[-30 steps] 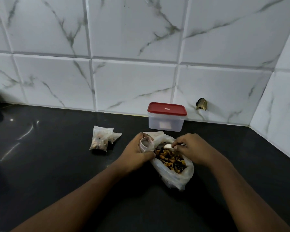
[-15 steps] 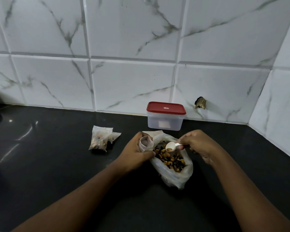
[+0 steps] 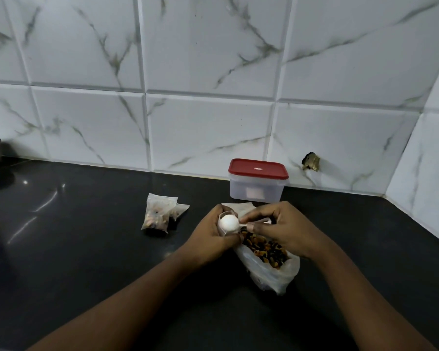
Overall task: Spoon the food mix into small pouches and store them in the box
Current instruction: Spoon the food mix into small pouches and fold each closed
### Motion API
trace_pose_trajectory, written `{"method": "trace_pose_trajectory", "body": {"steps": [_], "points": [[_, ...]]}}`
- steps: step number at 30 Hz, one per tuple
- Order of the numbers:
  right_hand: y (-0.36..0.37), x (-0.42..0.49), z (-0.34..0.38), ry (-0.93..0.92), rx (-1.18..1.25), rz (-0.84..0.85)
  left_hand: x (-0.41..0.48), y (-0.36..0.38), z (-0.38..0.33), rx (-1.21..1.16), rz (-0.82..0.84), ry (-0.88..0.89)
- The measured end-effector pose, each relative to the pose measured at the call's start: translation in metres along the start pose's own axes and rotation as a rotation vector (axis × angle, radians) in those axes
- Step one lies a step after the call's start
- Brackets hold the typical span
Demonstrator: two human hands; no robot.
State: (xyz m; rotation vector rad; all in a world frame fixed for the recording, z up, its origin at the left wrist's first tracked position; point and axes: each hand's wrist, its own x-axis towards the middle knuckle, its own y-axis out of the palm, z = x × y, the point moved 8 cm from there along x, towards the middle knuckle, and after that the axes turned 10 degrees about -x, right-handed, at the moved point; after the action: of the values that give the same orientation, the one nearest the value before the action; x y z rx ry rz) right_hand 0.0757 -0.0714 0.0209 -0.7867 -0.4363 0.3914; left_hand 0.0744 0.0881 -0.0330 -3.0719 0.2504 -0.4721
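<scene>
The task looks partly done: a couple of filled pouches (image 3: 160, 215) lie on the dark counter (image 3: 86, 249) to the left, not yet stored. The box (image 3: 257, 182) stands far back against the wall with its red lid on, and plenty of food mix (image 3: 265, 248) remains in the open bag on the right. The left hand (image 3: 213, 239) curls its fingers round a small pouch (image 3: 222, 227), holding its mouth upward just left of the bag. The right hand (image 3: 287, 229) pinches the handle of the white spoon (image 3: 229, 222) between thumb and fingertips, with the bowl turned underside up over that mouth, seemingly tipping a scoop in.
</scene>
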Motion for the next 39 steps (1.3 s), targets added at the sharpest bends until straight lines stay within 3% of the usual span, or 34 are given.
{"method": "trace_pose_trajectory", "body": {"steps": [4, 7, 12, 18, 22, 27, 32, 35, 39], "points": [[-0.016, -0.002, 0.000, 0.009, 0.112, -0.135, 0.000, 0.001, 0.001, -0.013, 0.005, -0.022], [-0.037, -0.003, -0.016, 0.082, -0.032, -0.247, -0.001, 0.001, 0.000, 0.000, 0.006, -0.027], [-0.015, 0.003, -0.041, 0.173, -0.436, -0.065, -0.001, 0.001, -0.001, 0.010, -0.002, -0.027], [-0.021, 0.002, -0.043, 0.231, -0.465, -0.011, -0.001, 0.001, -0.001, 0.005, 0.006, -0.018], [-0.016, -0.001, -0.045, 0.262, -0.294, 0.030, 0.000, 0.001, 0.001, 0.007, 0.014, -0.015], [-0.009, -0.001, -0.062, 0.407, 0.073, -0.044, 0.000, 0.001, 0.000, 0.015, 0.012, -0.009], [-0.018, -0.005, -0.081, 0.533, 0.207, -0.087, 0.000, 0.000, 0.001, 0.006, 0.012, -0.017], [-0.023, -0.006, -0.081, 0.532, 0.226, -0.127, 0.000, 0.001, 0.002, 0.021, 0.017, -0.018], [-0.029, -0.005, -0.063, 0.400, 0.316, -0.178, 0.001, 0.000, 0.003, 0.030, 0.013, -0.014]]}}
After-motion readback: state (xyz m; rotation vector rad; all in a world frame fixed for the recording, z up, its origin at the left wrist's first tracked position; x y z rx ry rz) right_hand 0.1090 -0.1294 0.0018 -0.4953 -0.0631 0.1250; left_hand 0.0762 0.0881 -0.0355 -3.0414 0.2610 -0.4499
